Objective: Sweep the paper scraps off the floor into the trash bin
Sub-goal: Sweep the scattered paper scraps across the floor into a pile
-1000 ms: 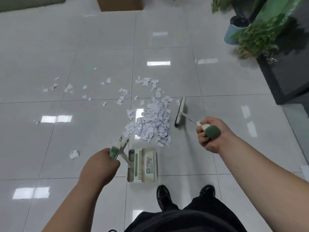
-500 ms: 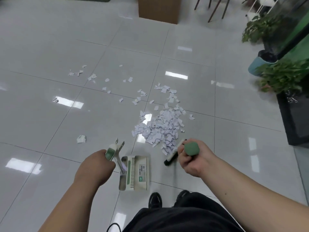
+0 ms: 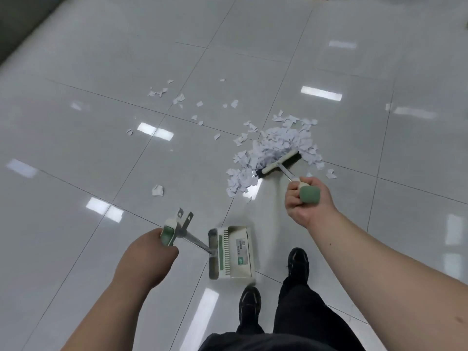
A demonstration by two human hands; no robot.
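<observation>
Paper scraps: small torn white paper scraps (image 3: pixel 274 145) are lying in a loose heap on the glossy pale grey tiled floor (image 3: pixel 101 153), with thinner strays trailing up and to the left and one crumpled white paper piece (image 3: pixel 157 190) sitting apart, nearer the person.
Broom: a cream-backed broom head with dark bristles (image 3: pixel 279 164) is resting at the near edge of the heap, touching the scraps, its thin metal shaft running back to a green-capped handle.
Right hand: the right hand (image 3: pixel 307 202) is closing in a full fist around that green-capped handle.
Dustpan: a cream plastic dustpan with green comb teeth and a printed label (image 3: pixel 231 252) is sitting low by the floor just ahead of the black shoes (image 3: pixel 298 262), well apart from the heap.
Left hand: the left hand (image 3: pixel 149 252) is wrapping tightly around the green grip of the dustpan's metal pole.
Change: half a second earlier the broom head was drawn in close beside the dustpan; it is now reaching out to the heap, the right arm extending further. The dustpan is holding its place near the shoes, and the view is swinging left, dropping the potted plants from sight.
</observation>
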